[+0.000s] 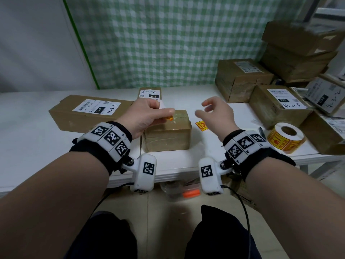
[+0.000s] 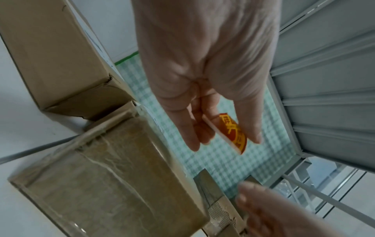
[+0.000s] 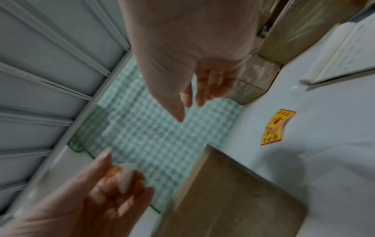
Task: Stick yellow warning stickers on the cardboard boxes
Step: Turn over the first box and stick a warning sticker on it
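Observation:
A small taped cardboard box (image 1: 168, 135) stands mid-table near the front edge. Over its top left corner my left hand (image 1: 167, 114) pinches a yellow warning sticker (image 1: 170, 118); the left wrist view shows the sticker (image 2: 233, 133) half bent off its white backing between thumb and fingers, above the box (image 2: 113, 176). My right hand (image 1: 203, 109) hovers open to the right of the box, fingers loosely spread and holding nothing. A second sticker (image 1: 202, 126) lies loose on the table right of the box; in the right wrist view this sticker (image 3: 276, 126) curls at one end.
A roll of yellow stickers (image 1: 285, 137) stands at the front right of the white table (image 1: 37, 143). A long flat box (image 1: 89, 113) lies on the left and a small one (image 1: 149, 94) behind. Several labelled boxes (image 1: 278, 107) are stacked at the right. A green checked curtain hangs behind.

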A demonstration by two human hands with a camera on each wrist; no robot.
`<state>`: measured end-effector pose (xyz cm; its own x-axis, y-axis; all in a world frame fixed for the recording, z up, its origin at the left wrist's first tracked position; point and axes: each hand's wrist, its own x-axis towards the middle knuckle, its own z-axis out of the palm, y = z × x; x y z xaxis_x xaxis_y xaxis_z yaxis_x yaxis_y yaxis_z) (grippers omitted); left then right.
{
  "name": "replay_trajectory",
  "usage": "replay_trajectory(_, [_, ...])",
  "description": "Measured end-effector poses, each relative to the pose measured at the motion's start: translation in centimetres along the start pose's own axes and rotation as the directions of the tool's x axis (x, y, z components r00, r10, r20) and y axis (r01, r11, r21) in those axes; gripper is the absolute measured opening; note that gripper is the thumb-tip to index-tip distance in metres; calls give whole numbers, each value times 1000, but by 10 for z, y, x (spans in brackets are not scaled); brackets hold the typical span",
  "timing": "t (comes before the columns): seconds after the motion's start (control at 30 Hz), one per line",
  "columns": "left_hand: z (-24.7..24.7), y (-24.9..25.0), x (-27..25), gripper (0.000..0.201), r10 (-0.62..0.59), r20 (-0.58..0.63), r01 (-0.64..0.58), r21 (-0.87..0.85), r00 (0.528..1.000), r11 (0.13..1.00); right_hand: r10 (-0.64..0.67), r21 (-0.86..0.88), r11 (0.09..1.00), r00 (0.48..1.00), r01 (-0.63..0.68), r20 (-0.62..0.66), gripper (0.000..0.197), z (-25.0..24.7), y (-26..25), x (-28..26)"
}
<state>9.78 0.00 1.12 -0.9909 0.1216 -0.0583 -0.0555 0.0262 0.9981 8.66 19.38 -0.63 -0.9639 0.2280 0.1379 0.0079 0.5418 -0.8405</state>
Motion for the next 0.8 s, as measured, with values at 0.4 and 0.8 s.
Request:
replay_trajectory(0.4, [-3,-2,-1,13,5,-36,-5,-5,999,1000,-88,262,965,972,29,216,13,23,-29,-13])
replay_trajectory(0.8, [-10,-11,2,23,66,-83,-60,76,994,995,-92,256,964,994,75,52,27,42,-33,-11])
